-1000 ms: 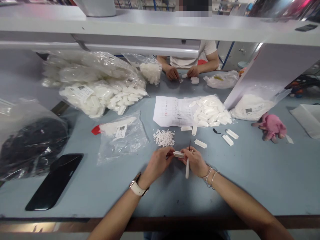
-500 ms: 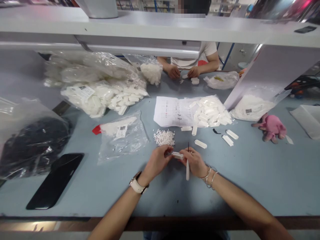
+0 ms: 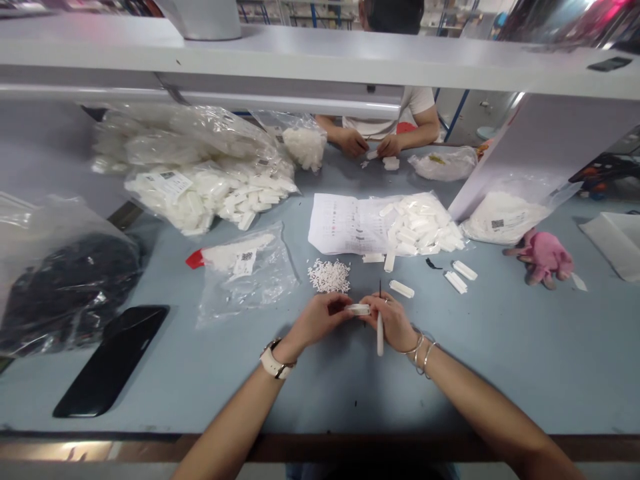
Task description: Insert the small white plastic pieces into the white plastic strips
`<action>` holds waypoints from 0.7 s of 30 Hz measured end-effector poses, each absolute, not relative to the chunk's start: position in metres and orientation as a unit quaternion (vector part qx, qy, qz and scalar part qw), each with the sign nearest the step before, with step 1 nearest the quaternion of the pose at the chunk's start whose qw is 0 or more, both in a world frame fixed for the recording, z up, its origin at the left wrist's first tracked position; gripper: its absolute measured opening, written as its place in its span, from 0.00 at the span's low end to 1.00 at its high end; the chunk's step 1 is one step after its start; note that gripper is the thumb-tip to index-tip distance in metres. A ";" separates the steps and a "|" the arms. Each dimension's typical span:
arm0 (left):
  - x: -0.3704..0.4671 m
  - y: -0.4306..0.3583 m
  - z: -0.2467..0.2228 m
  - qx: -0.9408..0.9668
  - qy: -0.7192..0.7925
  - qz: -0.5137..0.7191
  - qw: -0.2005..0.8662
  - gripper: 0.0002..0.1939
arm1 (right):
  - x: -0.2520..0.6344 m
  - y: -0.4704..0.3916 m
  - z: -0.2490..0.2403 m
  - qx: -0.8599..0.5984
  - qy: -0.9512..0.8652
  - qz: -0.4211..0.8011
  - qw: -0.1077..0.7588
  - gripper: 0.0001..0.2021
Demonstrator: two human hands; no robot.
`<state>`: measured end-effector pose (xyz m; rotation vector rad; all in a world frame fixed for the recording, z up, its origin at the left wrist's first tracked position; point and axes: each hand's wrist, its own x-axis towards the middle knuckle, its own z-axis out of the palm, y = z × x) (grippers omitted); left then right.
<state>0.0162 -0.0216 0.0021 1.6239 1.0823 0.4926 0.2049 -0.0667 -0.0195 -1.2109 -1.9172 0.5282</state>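
Note:
My left hand (image 3: 323, 317) pinches the left end of a small white oblong plastic part (image 3: 359, 309) above the table. The fingers of my right hand (image 3: 393, 323) are at its other end. Also closed in my right hand is a slim tool with a white handle (image 3: 380, 335); its thin dark tip points away from me. Just beyond my left hand lies a heap of tiny white pieces (image 3: 329, 275). A loose white part (image 3: 402, 289) rests beyond my right hand, with a pair of similar parts (image 3: 456, 282) farther right.
A printed sheet (image 3: 334, 223) lies partly under a bag of white parts (image 3: 425, 223). Large filled bags (image 3: 210, 193) stand back left. A black phone (image 3: 113, 360) and pink toy (image 3: 543, 257) flank the work area. A shelf (image 3: 320, 60) crosses above; a co-worker's hands (image 3: 373, 143) are opposite.
Both hands and the white part have shifted slightly right. The left fingers now reach farther along the part, and the tool has moved a little right and away from me.

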 end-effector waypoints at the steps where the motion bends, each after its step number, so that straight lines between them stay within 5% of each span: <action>1: 0.017 -0.023 0.003 0.695 0.448 0.198 0.527 0.14 | 0.205 -0.066 -0.019 -0.482 -0.756 0.205 0.393 0.04; 16: 0.015 -0.024 0.017 0.814 0.438 0.108 0.366 0.07 | 0.205 -0.066 -0.017 -0.536 -0.684 0.227 0.439 0.09; 21: 0.013 -0.024 0.019 0.826 0.425 0.086 0.360 0.07 | 0.207 -0.056 -0.016 -0.538 -0.721 0.202 0.387 0.08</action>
